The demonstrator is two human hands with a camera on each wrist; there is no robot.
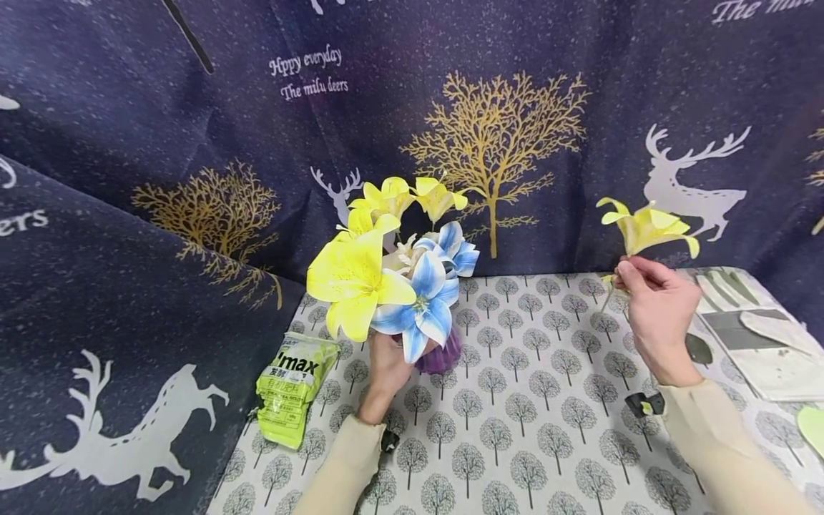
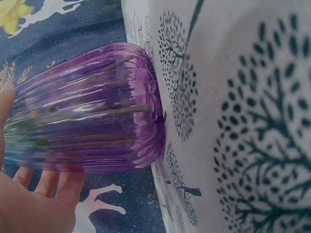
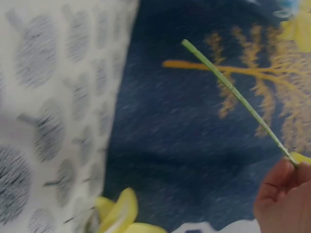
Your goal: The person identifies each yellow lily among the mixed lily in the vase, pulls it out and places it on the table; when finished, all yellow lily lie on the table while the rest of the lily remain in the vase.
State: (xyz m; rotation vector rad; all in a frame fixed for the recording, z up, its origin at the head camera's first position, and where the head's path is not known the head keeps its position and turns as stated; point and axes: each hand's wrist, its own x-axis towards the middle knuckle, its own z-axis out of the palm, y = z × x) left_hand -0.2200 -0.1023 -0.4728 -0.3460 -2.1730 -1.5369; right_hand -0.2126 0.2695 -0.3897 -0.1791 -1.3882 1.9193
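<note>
A ribbed, see-through purple vase (image 2: 97,109) stands on the patterned cloth with green stems inside it. My left hand (image 1: 388,365) holds its side, thumb and fingers on opposite sides in the left wrist view. Out of the vase rise several yellow lilies (image 1: 350,279) and blue-and-white lilies (image 1: 421,307), with a pale cream flower (image 1: 402,257) among them. To the right, my right hand (image 1: 663,307) pinches a single yellow lily (image 1: 646,229) by its stem, bloom up. In the right wrist view its green stem (image 3: 238,97) runs out from the fingers.
A green printed bag (image 1: 292,390) lies left of the vase. At the right edge are a white-and-grey packet (image 1: 759,336), a dark oval thing (image 1: 698,349) and a light green piece (image 1: 812,427). Another yellow bloom (image 3: 119,213) shows low in the right wrist view. A dark blue curtain (image 1: 360,143) hangs behind.
</note>
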